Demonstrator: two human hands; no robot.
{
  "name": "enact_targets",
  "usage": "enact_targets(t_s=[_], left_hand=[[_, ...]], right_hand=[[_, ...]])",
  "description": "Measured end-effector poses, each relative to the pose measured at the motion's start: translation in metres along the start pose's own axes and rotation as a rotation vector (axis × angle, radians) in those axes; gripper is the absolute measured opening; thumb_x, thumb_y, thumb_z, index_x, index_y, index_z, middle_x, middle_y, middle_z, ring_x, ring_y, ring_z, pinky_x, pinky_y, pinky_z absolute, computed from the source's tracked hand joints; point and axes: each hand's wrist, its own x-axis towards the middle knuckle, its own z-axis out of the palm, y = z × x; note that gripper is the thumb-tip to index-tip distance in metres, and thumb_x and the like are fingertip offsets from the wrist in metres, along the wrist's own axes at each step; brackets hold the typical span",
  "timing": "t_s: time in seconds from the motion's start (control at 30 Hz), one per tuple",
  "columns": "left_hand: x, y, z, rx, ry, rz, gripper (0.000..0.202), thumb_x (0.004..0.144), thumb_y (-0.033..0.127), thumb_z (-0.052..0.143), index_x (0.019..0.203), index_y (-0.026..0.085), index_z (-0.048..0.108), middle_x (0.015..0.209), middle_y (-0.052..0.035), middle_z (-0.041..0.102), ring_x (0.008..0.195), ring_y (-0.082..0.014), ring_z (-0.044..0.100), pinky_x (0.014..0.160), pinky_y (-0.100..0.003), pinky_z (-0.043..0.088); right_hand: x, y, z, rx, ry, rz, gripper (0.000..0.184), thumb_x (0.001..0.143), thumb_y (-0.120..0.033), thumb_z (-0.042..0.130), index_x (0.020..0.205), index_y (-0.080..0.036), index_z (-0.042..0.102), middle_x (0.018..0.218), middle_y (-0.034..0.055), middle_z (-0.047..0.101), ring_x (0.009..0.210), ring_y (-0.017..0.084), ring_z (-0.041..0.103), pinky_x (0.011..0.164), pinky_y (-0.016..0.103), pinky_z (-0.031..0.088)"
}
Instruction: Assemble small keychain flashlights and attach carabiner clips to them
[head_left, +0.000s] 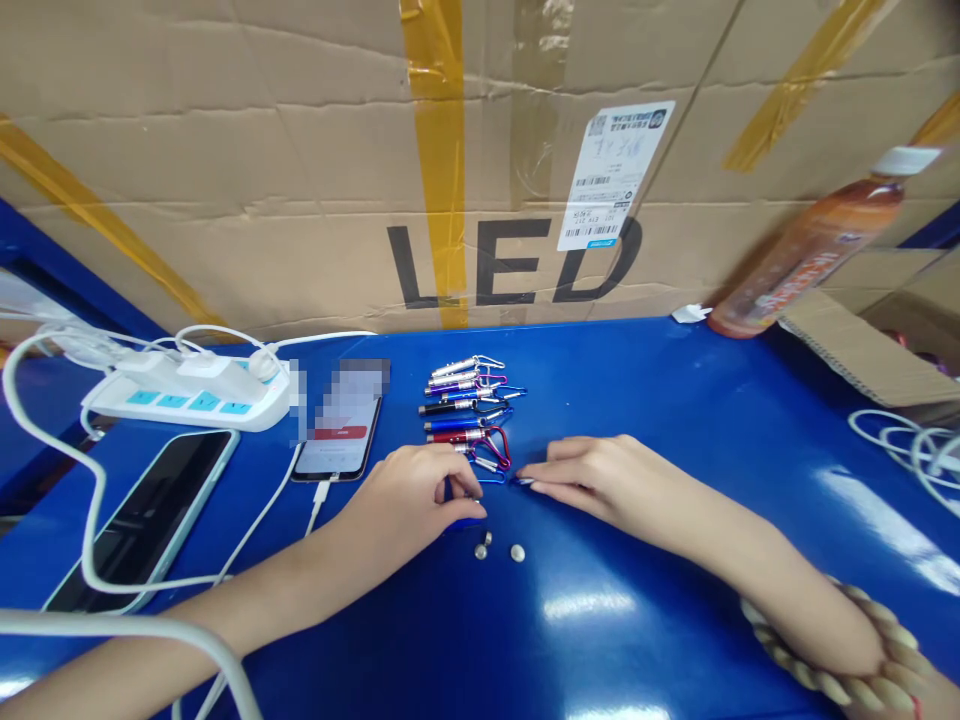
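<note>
My left hand [427, 487] is curled closed around a blue mini flashlight [466, 523], mostly hidden by the fingers. My right hand [600, 478] pinches a small dark blue piece [520, 483] at its fingertips; its kind is not clear. Just below the hands lie several silver button cells [517, 552] on the blue table [600, 650]. Beyond my left hand, mini flashlights with carabiner clips are lined up in a column, among them a red one [455, 436], a black one [450, 407] and a silver one [454, 367].
Left of the flashlights lie a phone [341, 420] on a charging cable and a second phone [161, 520]. Behind them sits a white power strip [225, 400] with plugs and cables. A large cardboard box [300, 200] stands at the back, with a drink bottle [817, 250] leaning on it.
</note>
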Motion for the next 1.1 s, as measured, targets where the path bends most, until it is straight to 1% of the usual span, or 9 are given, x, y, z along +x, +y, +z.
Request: enact_targets(t_s=[0.1,0.17,0.23,0.33,0.47,0.6,0.83,1.03,1.1], left_hand=[[0.000,-0.001,0.000,0.075,-0.041,0.005,0.009,0.078,0.025,0.064,0.072,0.020,0.067,0.075,0.0013,0.067,0.064,-0.0139,0.057,0.063,-0.025,0.040],[-0.001,0.000,-0.001,0.099,-0.033,-0.015,0.009,0.077,0.029,0.065,0.080,0.021,0.067,0.075,0.0014,0.065,0.064,-0.0147,0.057,0.062,-0.025,0.039],[-0.005,0.001,-0.002,0.144,-0.019,-0.042,0.020,0.073,0.038,0.069,0.084,0.022,0.066,0.074,0.0013,0.064,0.066,-0.0168,0.057,0.060,-0.025,0.038],[-0.009,0.000,-0.002,0.218,-0.052,-0.051,0.029,0.066,0.044,0.072,0.083,0.023,0.065,0.078,0.0003,0.064,0.071,-0.0206,0.059,0.059,-0.027,0.038],[-0.011,-0.003,0.001,0.253,-0.126,0.012,0.012,0.073,0.030,0.067,0.083,0.023,0.065,0.082,-0.0007,0.066,0.076,-0.0222,0.061,0.063,-0.029,0.039],[-0.012,-0.003,0.003,0.277,-0.100,0.036,0.007,0.076,0.024,0.060,0.081,0.023,0.065,0.079,-0.0013,0.068,0.073,-0.0217,0.062,0.062,-0.028,0.040],[-0.013,0.001,-0.001,0.173,-0.032,0.050,0.009,0.073,0.021,0.058,0.081,0.022,0.064,0.082,0.0005,0.069,0.074,-0.0194,0.061,0.067,-0.028,0.042],[-0.009,0.008,-0.011,0.008,-0.004,-0.006,0.007,0.071,0.019,0.060,0.078,0.020,0.059,0.070,0.0024,0.064,0.060,-0.0131,0.058,0.054,-0.020,0.042],[-0.009,0.010,-0.013,-0.034,0.000,-0.016,0.009,0.069,0.018,0.061,0.077,0.020,0.059,0.066,0.0035,0.062,0.055,-0.0111,0.055,0.050,-0.019,0.040]], right_hand=[[-0.002,0.002,0.001,0.005,-0.045,0.001,0.017,0.088,-0.024,0.054,0.093,-0.025,0.070,0.079,-0.0004,0.062,0.065,0.010,0.062,0.053,0.019,0.040],[-0.003,0.002,0.002,0.002,0.020,-0.008,0.015,0.087,-0.025,0.056,0.088,-0.024,0.071,0.089,0.0006,0.063,0.067,0.010,0.061,0.055,0.019,0.041],[-0.003,0.000,0.004,0.008,0.108,-0.037,0.016,0.087,-0.027,0.055,0.088,-0.024,0.070,0.095,0.0015,0.062,0.070,0.010,0.062,0.059,0.020,0.042],[-0.001,-0.009,0.009,0.061,0.140,-0.122,0.018,0.087,-0.033,0.055,0.093,-0.024,0.069,0.092,0.0007,0.063,0.075,0.010,0.062,0.062,0.020,0.043],[0.002,-0.023,0.021,0.063,0.092,-0.175,0.019,0.086,-0.036,0.055,0.096,-0.024,0.067,0.087,-0.0017,0.063,0.074,0.010,0.061,0.060,0.021,0.041],[0.004,-0.029,0.030,0.090,0.130,-0.161,0.016,0.087,-0.031,0.055,0.096,-0.026,0.067,0.087,-0.0028,0.063,0.073,0.009,0.060,0.060,0.021,0.040],[0.006,-0.031,0.037,0.133,0.174,-0.120,0.010,0.084,-0.029,0.059,0.086,-0.025,0.068,0.083,-0.0046,0.065,0.073,0.009,0.060,0.058,0.021,0.038],[0.007,-0.033,0.034,0.149,0.161,-0.113,0.017,0.087,-0.031,0.055,0.098,-0.026,0.067,0.087,-0.0041,0.066,0.077,0.008,0.061,0.062,0.020,0.041],[0.007,-0.034,0.033,0.166,0.157,-0.120,0.020,0.086,-0.036,0.055,0.098,-0.025,0.067,0.086,-0.0035,0.065,0.076,0.009,0.061,0.063,0.020,0.042]])
